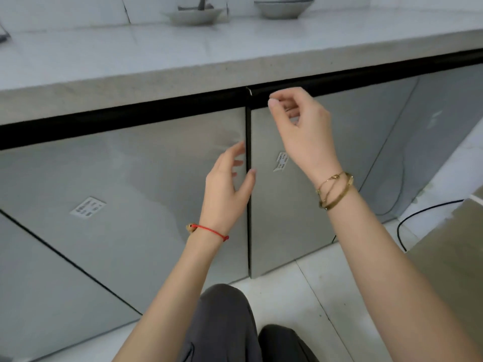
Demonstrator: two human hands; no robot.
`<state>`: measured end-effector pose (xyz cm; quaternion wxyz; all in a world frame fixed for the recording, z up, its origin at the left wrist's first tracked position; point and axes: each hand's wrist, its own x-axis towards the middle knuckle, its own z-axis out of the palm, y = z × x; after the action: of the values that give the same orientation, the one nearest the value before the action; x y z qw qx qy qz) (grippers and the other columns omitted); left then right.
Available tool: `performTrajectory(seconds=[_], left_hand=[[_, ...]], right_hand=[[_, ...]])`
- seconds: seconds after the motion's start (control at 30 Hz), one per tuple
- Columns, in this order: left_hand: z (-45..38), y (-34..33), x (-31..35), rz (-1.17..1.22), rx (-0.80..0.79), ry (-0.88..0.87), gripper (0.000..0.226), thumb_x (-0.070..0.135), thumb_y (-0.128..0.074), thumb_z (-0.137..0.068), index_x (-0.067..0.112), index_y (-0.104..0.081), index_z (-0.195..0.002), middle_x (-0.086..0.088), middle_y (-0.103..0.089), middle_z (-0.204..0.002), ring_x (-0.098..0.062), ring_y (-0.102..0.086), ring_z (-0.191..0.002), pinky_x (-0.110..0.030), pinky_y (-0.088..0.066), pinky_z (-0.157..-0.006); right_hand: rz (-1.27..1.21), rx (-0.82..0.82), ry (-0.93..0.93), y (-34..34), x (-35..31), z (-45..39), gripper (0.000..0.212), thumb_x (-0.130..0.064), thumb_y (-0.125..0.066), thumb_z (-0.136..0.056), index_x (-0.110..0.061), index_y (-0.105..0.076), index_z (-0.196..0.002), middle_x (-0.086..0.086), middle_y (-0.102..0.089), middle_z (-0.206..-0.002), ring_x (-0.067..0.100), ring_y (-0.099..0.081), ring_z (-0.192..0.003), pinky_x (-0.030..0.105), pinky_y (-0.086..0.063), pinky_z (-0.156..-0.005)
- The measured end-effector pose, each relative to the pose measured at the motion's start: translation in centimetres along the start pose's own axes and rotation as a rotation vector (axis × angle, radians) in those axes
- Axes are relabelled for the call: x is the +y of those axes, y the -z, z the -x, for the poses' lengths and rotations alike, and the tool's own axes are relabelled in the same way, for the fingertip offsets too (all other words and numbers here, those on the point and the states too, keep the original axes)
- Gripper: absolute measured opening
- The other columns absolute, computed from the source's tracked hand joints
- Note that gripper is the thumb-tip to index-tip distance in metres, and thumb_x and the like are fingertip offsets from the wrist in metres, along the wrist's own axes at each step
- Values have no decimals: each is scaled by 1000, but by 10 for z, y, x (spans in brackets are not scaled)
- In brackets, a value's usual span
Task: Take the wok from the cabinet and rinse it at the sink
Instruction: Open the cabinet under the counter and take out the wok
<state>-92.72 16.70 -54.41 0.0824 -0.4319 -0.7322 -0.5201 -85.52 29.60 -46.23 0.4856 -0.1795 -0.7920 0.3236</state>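
Two closed stainless-steel cabinet doors, the left door (136, 178) and the right door (366, 142), meet at a dark vertical seam (248, 205) under a pale countertop (156, 61). My left hand (227, 184) is open, its fingertips at the left door's edge by the seam. My right hand (300, 126) is raised near the top of the right door, fingers loosely curled, holding nothing. No wok or sink is in view.
Two grey bowls (192, 15) (283, 6) stand at the back of the countertop. A black cable (418, 218) lies on the white tiled floor at right. My dark-trousered knees (235, 330) are at the bottom, close to the doors.
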Motion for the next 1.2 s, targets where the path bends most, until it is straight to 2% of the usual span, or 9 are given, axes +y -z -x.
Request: performTrajectory(seconds=[0.07, 0.23, 0.43, 0.63, 0.73, 0.83, 0.9, 1.0, 1.2], left_hand=[[0, -3, 1, 28, -3, 17, 50, 15, -63, -91, 17, -49, -139, 5, -59, -130, -8, -60, -105, -15, -47, -88], [-1, -8, 1, 67, 2, 49, 52, 17, -62, -91, 16, -48, -141, 4, -58, -132, -9, -59, -112, -30, -52, -92], [-6, -10, -2, 76, 1, 32, 50, 15, -62, -91, 13, -49, -139, 0, -57, -124, -12, -59, -110, -38, -54, -90], [-2, -11, -2, 51, -22, 34, 48, 15, -59, -93, 11, -49, -140, -3, -58, -122, -14, -58, -113, -40, -52, -95], [7, -12, 2, 45, -56, 27, 38, 15, -58, -95, 10, -55, -133, -1, -63, -119, -13, -61, -110, -36, -51, -98], [19, -14, 12, 102, -61, 16, 27, 10, -59, -95, 9, -60, -122, 9, -66, -107, 2, -63, -99, -13, -48, -92], [27, -15, 21, 145, -65, -2, 20, 5, -59, -94, 8, -61, -113, 14, -66, -99, 12, -62, -93, -5, -44, -86], [38, -19, 33, 211, -110, -16, 12, 3, -63, -92, 8, -59, -102, 15, -67, -93, 8, -65, -90, -8, -47, -84], [55, -35, 52, 333, -173, -31, 18, 2, -71, -85, 6, -55, -92, 7, -67, -87, 2, -69, -85, -14, -52, -83]], right_hand=[[2, -21, -75, -3, -3, -6, 21, -28, -59, -94, -10, -69, -99, -3, -66, -83, -3, -53, -65, 6, -41, -67], [-184, -112, -290, -15, -10, -18, 27, -30, -58, -94, -8, -72, -87, -4, -67, -71, 6, -57, -64, 27, -45, -68], [-427, -118, -448, -14, -30, -16, 23, -20, -60, -96, -1, -72, -90, -3, -61, -67, 4, -53, -58, 12, -41, -50], [-402, -58, -463, -12, -40, -4, 28, -24, -67, -91, -9, -64, -67, -1, -54, -59, 9, -49, -58, 17, -42, -59], [-377, -46, -464, -1, -42, 6, 27, -27, -69, -89, -12, -64, -68, -6, -53, -56, 1, -48, -51, 12, -42, -56], [-347, -24, -443, 13, -45, 19, 28, -31, -71, -88, -14, -63, -67, -11, -52, -53, -6, -47, -45, 8, -41, -54], [-316, -9, -417, 24, -47, 28, 30, -34, -72, -86, -14, -61, -66, -11, -51, -53, -5, -46, -46, 8, -40, -55], [-282, 5, -385, 44, -49, 44, 33, -37, -72, -85, -15, -59, -65, -9, -49, -54, 0, -47, -51, 11, -41, -56], [-176, 58, -316, 87, -46, 68, 34, -42, -73, -82, -15, -60, -66, -7, -50, -55, 5, -45, -55, 21, -41, -59]])
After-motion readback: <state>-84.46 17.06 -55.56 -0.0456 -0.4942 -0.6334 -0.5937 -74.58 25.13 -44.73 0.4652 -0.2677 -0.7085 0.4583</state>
